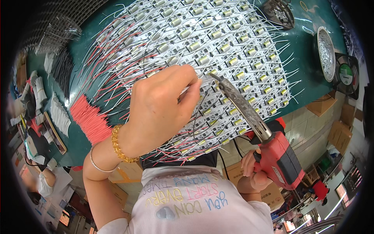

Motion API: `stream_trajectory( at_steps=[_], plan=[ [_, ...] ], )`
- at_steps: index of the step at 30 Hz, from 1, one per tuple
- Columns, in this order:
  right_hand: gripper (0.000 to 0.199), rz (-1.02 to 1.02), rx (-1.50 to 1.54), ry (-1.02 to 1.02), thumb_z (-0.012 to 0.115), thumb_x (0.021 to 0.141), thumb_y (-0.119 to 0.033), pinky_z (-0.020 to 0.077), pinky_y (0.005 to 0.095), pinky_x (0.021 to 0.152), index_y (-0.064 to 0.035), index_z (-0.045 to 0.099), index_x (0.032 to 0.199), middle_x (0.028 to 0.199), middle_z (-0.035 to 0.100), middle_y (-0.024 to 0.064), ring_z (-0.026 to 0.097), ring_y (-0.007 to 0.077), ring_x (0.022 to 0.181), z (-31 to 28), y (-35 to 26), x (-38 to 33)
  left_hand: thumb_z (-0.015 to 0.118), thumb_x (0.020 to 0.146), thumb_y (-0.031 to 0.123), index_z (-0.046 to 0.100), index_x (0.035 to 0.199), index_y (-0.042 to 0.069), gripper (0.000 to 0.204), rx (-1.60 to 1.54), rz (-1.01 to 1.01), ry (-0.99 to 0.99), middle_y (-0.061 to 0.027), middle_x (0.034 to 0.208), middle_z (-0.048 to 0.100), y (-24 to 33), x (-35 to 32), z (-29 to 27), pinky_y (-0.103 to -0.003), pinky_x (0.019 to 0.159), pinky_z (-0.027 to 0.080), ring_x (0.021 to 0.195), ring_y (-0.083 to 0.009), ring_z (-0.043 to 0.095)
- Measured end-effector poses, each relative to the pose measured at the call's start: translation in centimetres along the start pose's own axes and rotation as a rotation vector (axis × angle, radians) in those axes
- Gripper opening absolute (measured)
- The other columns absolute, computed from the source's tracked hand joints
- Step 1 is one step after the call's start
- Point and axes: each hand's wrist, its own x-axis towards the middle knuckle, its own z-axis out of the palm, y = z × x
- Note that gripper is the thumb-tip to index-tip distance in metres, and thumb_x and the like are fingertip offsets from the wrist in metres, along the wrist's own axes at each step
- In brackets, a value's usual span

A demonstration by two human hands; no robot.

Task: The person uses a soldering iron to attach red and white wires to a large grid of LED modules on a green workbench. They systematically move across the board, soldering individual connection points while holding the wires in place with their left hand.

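Observation:
A large panel of white circuit boards [218,35] lies before me, crowded with yellow-green cylindrical parts and with white, red and black wires. Over its middle, my left hand [163,105] is closed in a pinch; what sits between its fingertips is too small to make out. A thin dark wire [194,126] runs just below those fingers. My right hand [253,171] grips the red and black handle of a soldering gun [278,160]. Its long metal barrel slants up and left, the tip close to the left fingertips, over the boards.
Bundles of red wires [91,121], white wires [60,117] and black wires [62,70] lie left on the green table [80,152]. At right are a metal bowl [326,54], a solder reel [346,74] and a dark round holder [278,13]. Cardboard boxes [339,136] stand beyond.

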Motion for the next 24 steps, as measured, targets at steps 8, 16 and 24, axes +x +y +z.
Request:
stream_trajectory(
  at_steps=[8, 16, 24],
  plan=[
    [0.013, 0.291, -0.448, 0.129, 0.067, 0.078, -0.011, 0.0431, 0.0352, 0.069, -0.0090, 0.070, 0.091, 0.084, 0.066, 0.0085, 0.061, 0.0285, 0.078, 1.3, -1.5, 0.9, 0.070, 0.078, 0.000, 0.062, 0.076, -0.001, 0.009, 0.003, -0.011, -0.011, -0.0075, 0.065, 0.060, 0.0, 0.1, -0.1, -0.025, 0.052, 0.044, 0.056, -0.0155, 0.060],
    [0.042, 0.240, -0.422, 0.138, 0.067, 0.077, -0.027, 0.0437, 0.0317, 0.065, 0.0001, 0.057, 0.108, 0.080, 0.060, 0.0050, 0.056, 0.0211, 0.072, -0.5, -0.6, -1.3, 0.071, 0.078, 0.001, 0.062, 0.075, 0.000, 0.010, 0.003, 0.005, 0.001, -0.0077, 0.064, 0.059, -0.1, 0.0, 0.0, -0.025, 0.050, 0.044, 0.055, -0.0163, 0.059],
    [0.042, 0.323, -0.114, 0.161, 0.069, 0.083, -0.019, 0.0459, 0.0336, 0.089, -0.0026, 0.054, 0.119, 0.112, 0.061, 0.0085, 0.060, 0.0210, 0.101, -1.1, -0.4, -2.7, 0.071, 0.080, 0.001, 0.062, 0.076, 0.000, 0.010, 0.018, 0.009, -0.012, -0.0079, 0.064, 0.059, 0.0, 0.0, -0.2, -0.026, 0.050, 0.043, 0.054, -0.0163, 0.058]
  ],
)
